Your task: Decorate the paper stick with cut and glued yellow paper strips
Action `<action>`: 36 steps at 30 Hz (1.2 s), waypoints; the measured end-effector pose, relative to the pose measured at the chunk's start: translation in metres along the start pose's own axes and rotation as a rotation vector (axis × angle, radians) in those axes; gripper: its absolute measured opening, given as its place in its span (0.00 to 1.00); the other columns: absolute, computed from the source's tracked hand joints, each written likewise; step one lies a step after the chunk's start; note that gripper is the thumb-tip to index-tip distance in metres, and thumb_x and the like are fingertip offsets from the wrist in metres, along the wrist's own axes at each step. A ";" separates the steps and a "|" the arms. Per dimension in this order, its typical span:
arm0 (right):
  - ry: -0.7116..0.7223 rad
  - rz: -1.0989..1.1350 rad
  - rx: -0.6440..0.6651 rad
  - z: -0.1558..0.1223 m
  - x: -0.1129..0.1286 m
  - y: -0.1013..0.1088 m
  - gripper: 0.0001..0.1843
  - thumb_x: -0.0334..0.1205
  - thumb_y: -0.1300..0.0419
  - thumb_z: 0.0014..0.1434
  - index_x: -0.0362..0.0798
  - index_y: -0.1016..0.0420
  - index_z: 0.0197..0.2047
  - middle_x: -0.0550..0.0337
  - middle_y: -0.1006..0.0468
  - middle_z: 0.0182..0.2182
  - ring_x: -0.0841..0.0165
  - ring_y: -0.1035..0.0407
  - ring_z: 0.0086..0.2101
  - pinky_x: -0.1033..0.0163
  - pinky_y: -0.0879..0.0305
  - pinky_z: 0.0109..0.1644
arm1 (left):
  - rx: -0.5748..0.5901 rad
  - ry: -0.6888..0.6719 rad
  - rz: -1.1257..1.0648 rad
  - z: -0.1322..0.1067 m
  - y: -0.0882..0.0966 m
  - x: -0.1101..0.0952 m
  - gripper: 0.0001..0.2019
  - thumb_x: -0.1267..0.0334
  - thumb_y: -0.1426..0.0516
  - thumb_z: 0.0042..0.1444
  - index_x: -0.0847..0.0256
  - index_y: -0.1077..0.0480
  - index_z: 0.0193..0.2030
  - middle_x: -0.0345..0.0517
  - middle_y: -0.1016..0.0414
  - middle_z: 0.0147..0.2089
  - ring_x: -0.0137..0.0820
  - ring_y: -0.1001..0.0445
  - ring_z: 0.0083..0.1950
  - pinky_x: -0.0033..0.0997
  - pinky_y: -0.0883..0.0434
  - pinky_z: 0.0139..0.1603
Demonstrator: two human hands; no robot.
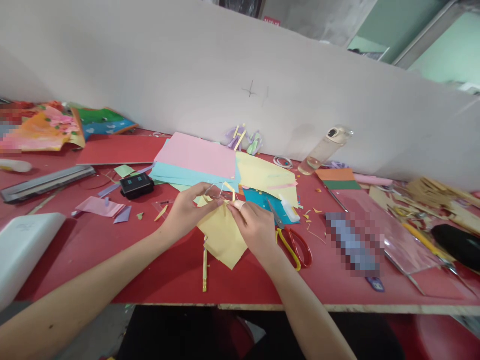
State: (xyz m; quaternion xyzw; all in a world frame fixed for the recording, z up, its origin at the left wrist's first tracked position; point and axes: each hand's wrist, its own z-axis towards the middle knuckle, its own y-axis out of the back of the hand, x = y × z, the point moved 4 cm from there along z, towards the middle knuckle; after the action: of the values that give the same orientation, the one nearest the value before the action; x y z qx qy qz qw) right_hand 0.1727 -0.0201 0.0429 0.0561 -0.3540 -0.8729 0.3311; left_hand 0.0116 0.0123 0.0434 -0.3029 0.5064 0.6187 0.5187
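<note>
My left hand [187, 212] and my right hand [257, 225] meet at the middle of the red table, fingers pinched close together. From between the fingertips rises a thin wire piece with a narrow yellow paper strip [229, 188] on it; its lower end is hidden by the fingers. Both hands seem to grip it. Beneath them lies a sheet of yellow paper [223, 240]. A slim yellow rolled paper stick [205, 267] lies just left of that sheet. Scissors [294, 247] with red and yellow handles rest beside my right wrist.
Pink paper [202, 155] and pale yellow paper [262, 172] lie behind the hands. A small white glue bottle [290, 209] is to the right. A clear water bottle [324, 150] leans toward the wall. At left are a black box [137, 185] and a white case [30, 245].
</note>
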 end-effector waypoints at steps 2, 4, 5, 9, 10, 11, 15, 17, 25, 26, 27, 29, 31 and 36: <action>-0.003 0.008 0.001 -0.001 0.000 -0.001 0.07 0.37 0.44 0.65 0.47 0.26 0.39 0.59 0.18 0.30 0.69 0.24 0.33 0.66 0.33 0.36 | 0.016 0.000 0.035 0.001 0.000 -0.002 0.08 0.59 0.40 0.54 0.58 0.29 0.38 0.44 0.24 0.40 0.34 0.26 0.44 0.33 0.30 0.49; -0.017 0.020 0.017 -0.002 -0.001 -0.003 0.07 0.38 0.45 0.65 0.47 0.25 0.40 0.58 0.18 0.31 0.68 0.24 0.33 0.66 0.33 0.36 | 0.045 0.005 0.054 0.001 0.001 -0.002 0.07 0.60 0.40 0.54 0.58 0.29 0.38 0.44 0.23 0.40 0.34 0.25 0.44 0.34 0.30 0.49; -0.027 0.027 0.026 -0.002 -0.002 -0.004 0.08 0.38 0.45 0.66 0.47 0.25 0.40 0.58 0.18 0.31 0.68 0.24 0.33 0.65 0.33 0.36 | 0.059 0.006 0.055 0.002 0.001 -0.002 0.07 0.60 0.40 0.54 0.58 0.29 0.38 0.44 0.24 0.40 0.34 0.25 0.44 0.35 0.30 0.49; -0.085 0.103 0.029 -0.003 -0.006 -0.006 0.08 0.41 0.44 0.65 0.48 0.24 0.39 0.58 0.18 0.32 0.68 0.23 0.34 0.65 0.31 0.37 | 0.085 -0.017 0.038 0.003 0.001 -0.003 0.06 0.60 0.42 0.54 0.58 0.30 0.38 0.44 0.24 0.40 0.33 0.26 0.43 0.33 0.30 0.48; -0.103 0.133 0.027 -0.003 -0.007 -0.006 0.08 0.41 0.43 0.64 0.49 0.24 0.39 0.59 0.18 0.32 0.68 0.23 0.34 0.65 0.31 0.37 | 0.080 -0.018 0.038 0.003 0.002 -0.003 0.06 0.60 0.42 0.54 0.58 0.30 0.37 0.44 0.24 0.40 0.33 0.26 0.43 0.33 0.30 0.47; -0.122 0.163 0.029 -0.003 -0.008 -0.005 0.08 0.41 0.43 0.64 0.49 0.24 0.38 0.59 0.18 0.32 0.68 0.23 0.34 0.65 0.30 0.37 | 0.076 -0.010 0.037 0.003 0.003 -0.003 0.06 0.60 0.42 0.54 0.58 0.31 0.38 0.44 0.24 0.40 0.34 0.26 0.43 0.33 0.30 0.47; -0.203 0.241 0.059 -0.002 -0.011 -0.005 0.08 0.42 0.42 0.63 0.50 0.23 0.35 0.61 0.18 0.31 0.69 0.23 0.32 0.66 0.30 0.36 | 0.065 0.025 0.012 0.004 0.004 -0.001 0.07 0.60 0.42 0.54 0.58 0.31 0.39 0.45 0.24 0.41 0.34 0.25 0.44 0.33 0.30 0.45; -0.238 0.262 0.067 -0.002 -0.012 -0.004 0.09 0.43 0.41 0.62 0.50 0.24 0.34 0.61 0.18 0.30 0.69 0.24 0.31 0.66 0.31 0.34 | 0.058 0.020 -0.001 0.004 0.005 -0.001 0.08 0.60 0.42 0.54 0.59 0.32 0.39 0.45 0.24 0.41 0.34 0.25 0.43 0.34 0.30 0.46; -0.313 0.322 0.149 -0.004 -0.017 -0.006 0.07 0.43 0.40 0.61 0.51 0.23 0.35 0.61 0.18 0.32 0.68 0.23 0.31 0.66 0.30 0.34 | 0.032 0.035 0.004 0.006 0.009 0.005 0.09 0.59 0.42 0.54 0.58 0.31 0.40 0.46 0.24 0.40 0.35 0.26 0.44 0.33 0.31 0.44; -0.320 0.322 0.155 -0.004 -0.018 -0.005 0.07 0.42 0.40 0.61 0.51 0.23 0.35 0.61 0.18 0.33 0.68 0.23 0.33 0.66 0.29 0.36 | 0.023 0.036 0.007 0.007 0.010 0.005 0.09 0.58 0.42 0.54 0.58 0.31 0.41 0.45 0.24 0.40 0.35 0.26 0.43 0.33 0.31 0.44; -0.329 0.318 0.160 -0.004 -0.019 -0.005 0.07 0.43 0.41 0.62 0.51 0.23 0.35 0.61 0.17 0.34 0.67 0.23 0.33 0.66 0.29 0.36 | 0.015 0.036 0.007 0.007 0.011 0.005 0.10 0.58 0.42 0.54 0.58 0.31 0.41 0.45 0.24 0.39 0.35 0.26 0.43 0.33 0.31 0.43; -0.341 0.308 0.169 -0.004 -0.020 -0.005 0.08 0.43 0.41 0.62 0.51 0.23 0.34 0.61 0.17 0.33 0.67 0.23 0.32 0.66 0.29 0.36 | 0.010 0.037 0.004 0.007 0.012 0.006 0.10 0.58 0.41 0.54 0.58 0.30 0.41 0.45 0.24 0.39 0.35 0.26 0.42 0.32 0.31 0.42; -0.335 0.306 0.166 -0.004 -0.019 -0.005 0.09 0.43 0.41 0.62 0.50 0.24 0.34 0.61 0.17 0.33 0.67 0.23 0.32 0.66 0.29 0.35 | 0.010 0.032 0.009 0.008 0.013 0.006 0.10 0.58 0.41 0.54 0.58 0.30 0.41 0.45 0.23 0.39 0.34 0.26 0.42 0.32 0.31 0.42; -0.274 0.319 0.168 -0.004 -0.016 -0.004 0.06 0.40 0.43 0.62 0.50 0.25 0.37 0.60 0.18 0.34 0.67 0.23 0.34 0.65 0.30 0.38 | 0.003 0.025 0.034 0.009 0.013 0.008 0.10 0.59 0.42 0.54 0.57 0.30 0.42 0.44 0.24 0.38 0.34 0.26 0.42 0.32 0.31 0.42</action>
State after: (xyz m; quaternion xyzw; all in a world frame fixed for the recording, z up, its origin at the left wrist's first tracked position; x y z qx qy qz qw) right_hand 0.1841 -0.0105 0.0353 -0.0924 -0.4717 -0.7763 0.4079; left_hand -0.0014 0.0240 0.0431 -0.3013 0.5188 0.6230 0.5019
